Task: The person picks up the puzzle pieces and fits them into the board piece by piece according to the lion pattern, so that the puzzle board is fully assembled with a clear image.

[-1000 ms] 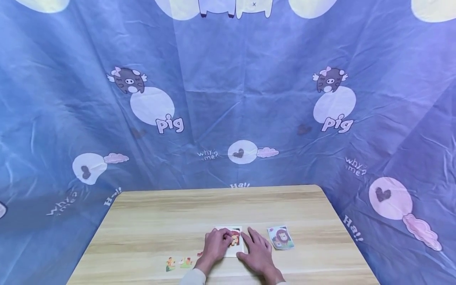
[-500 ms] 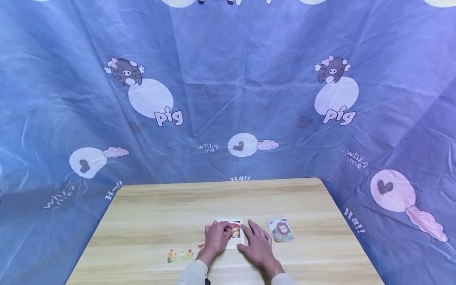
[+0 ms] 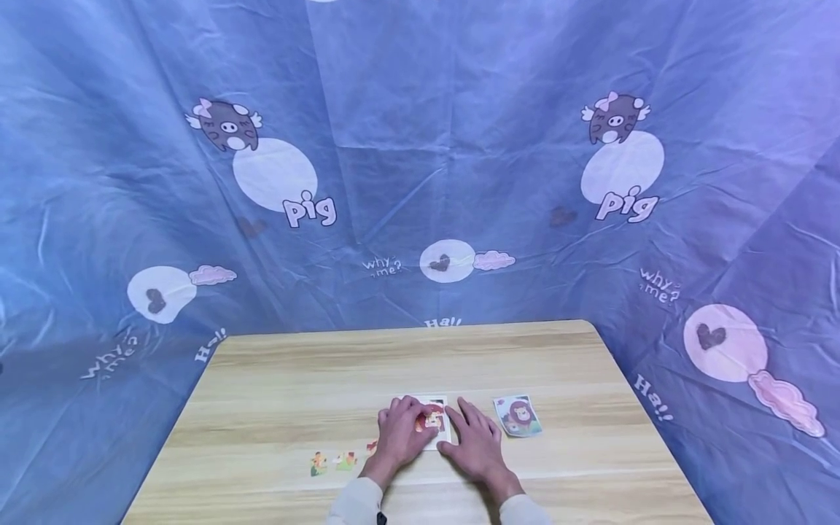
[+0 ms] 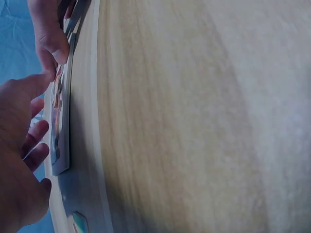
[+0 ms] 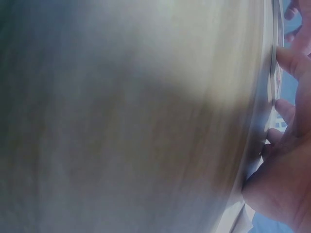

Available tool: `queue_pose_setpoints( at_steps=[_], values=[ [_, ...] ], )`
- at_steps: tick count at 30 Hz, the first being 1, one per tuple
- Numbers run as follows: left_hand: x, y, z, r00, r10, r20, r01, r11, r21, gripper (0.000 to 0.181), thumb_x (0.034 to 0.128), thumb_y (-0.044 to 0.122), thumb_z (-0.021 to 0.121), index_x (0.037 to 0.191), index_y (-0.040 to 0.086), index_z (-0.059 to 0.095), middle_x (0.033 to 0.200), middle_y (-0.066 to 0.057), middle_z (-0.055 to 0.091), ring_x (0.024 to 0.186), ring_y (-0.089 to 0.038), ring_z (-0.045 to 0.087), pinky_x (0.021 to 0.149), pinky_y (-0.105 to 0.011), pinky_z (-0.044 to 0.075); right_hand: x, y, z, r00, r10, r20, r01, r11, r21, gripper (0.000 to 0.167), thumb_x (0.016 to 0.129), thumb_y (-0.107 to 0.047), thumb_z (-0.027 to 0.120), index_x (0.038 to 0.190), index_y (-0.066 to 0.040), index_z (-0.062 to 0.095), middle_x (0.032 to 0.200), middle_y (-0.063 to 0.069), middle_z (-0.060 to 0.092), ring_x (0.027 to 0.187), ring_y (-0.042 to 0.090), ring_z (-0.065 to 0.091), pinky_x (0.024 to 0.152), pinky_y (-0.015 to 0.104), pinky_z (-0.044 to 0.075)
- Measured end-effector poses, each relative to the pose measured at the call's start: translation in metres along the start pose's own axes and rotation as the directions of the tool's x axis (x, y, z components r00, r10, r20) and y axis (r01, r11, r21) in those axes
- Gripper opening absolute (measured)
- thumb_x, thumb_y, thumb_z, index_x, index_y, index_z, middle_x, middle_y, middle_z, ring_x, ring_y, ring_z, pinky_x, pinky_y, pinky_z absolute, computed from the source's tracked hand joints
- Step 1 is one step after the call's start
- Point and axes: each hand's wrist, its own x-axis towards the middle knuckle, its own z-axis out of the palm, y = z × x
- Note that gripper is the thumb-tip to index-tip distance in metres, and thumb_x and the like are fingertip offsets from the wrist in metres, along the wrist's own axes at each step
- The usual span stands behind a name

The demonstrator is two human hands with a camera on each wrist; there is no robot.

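A white-framed jigsaw puzzle board lies on the table between the two hands, with red and yellow pieces in it. My left hand reaches over the board's left part and covers much of it. Its thumb and forefinger touch the pieces, spread apart; in the left wrist view the other fingers are loosely bent beside the board. My right hand rests along the board's right edge with fingers extended. In the right wrist view its thumb touches the board's side.
Left of the board lie loose puzzle pieces, an orange-yellow one, a green-and-white one and a red one partly behind the left hand. A lion picture card lies to the right. The wooden table meets a blue printed curtain.
My left hand's thumb and forefinger have gone from pinched together to spread over the pieces. The right hand stays at the board's edge. The head view has tilted downward slightly.
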Motion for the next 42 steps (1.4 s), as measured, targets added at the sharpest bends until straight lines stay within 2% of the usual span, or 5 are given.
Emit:
queue_pose_setpoints(
  at_steps=[9,16,24,32,42],
  values=[
    [-0.0013,-0.002,0.0019,0.998,0.043,0.035,-0.046,0.997,0.065,0.038,0.0747,0.044,0.074,0.107,0.024,0.07,0.125,0.0,0.06,0.117,-0.023,0.05,0.097,-0.054,0.034,-0.0006,0.0,-0.0005,1.0,0.008,0.006,-0.008,1.0,-0.002,0.071,0.077,-0.051,0.067,0.141,-0.025,0.05,0.156,0.008,0.034,0.142,0.032,0.033,0.108,0.061,0.023],
    [-0.0007,-0.003,0.0014,0.997,0.077,0.028,-0.08,0.991,0.107,0.035,0.0779,0.042,0.072,0.108,0.025,0.07,0.126,0.001,0.058,0.116,-0.023,0.05,0.094,-0.053,0.034,0.0002,0.0003,0.0008,1.0,-0.02,-0.014,0.019,1.0,-0.016,0.07,0.077,-0.05,0.068,0.139,-0.023,0.051,0.154,0.01,0.036,0.14,0.034,0.034,0.106,0.061,0.025],
    [0.0011,-0.0035,-0.0002,0.996,0.086,0.016,-0.087,0.988,0.128,0.037,0.0796,0.038,0.07,0.116,0.032,0.069,0.125,-0.001,0.058,0.113,-0.023,0.05,0.085,-0.048,0.035,0.0015,-0.0012,0.0,1.0,0.001,0.017,-0.001,1.0,-0.006,0.07,0.079,-0.052,0.066,0.141,-0.024,0.049,0.156,0.008,0.033,0.143,0.032,0.03,0.109,0.06,0.022],
    [0.0021,-0.0003,-0.0021,0.998,0.064,0.018,-0.066,0.987,0.144,0.035,0.0816,0.04,0.069,0.116,0.034,0.068,0.125,-0.001,0.058,0.113,-0.023,0.05,0.085,-0.048,0.035,0.003,-0.0013,0.0004,1.0,-0.011,-0.003,0.011,1.0,-0.013,0.07,0.079,-0.051,0.067,0.141,-0.023,0.05,0.155,0.008,0.034,0.142,0.032,0.032,0.108,0.06,0.023],
    [-0.0004,-0.0016,0.0038,0.998,0.06,0.012,-0.061,0.993,0.104,0.035,0.0829,0.038,0.068,0.118,0.036,0.067,0.126,0.0,0.058,0.114,-0.022,0.049,0.085,-0.047,0.033,0.001,-0.0002,0.0005,1.0,0.01,0.024,-0.01,1.0,-0.007,0.071,0.079,-0.051,0.067,0.141,-0.023,0.049,0.156,0.008,0.033,0.143,0.032,0.031,0.109,0.06,0.022]
  ],
)
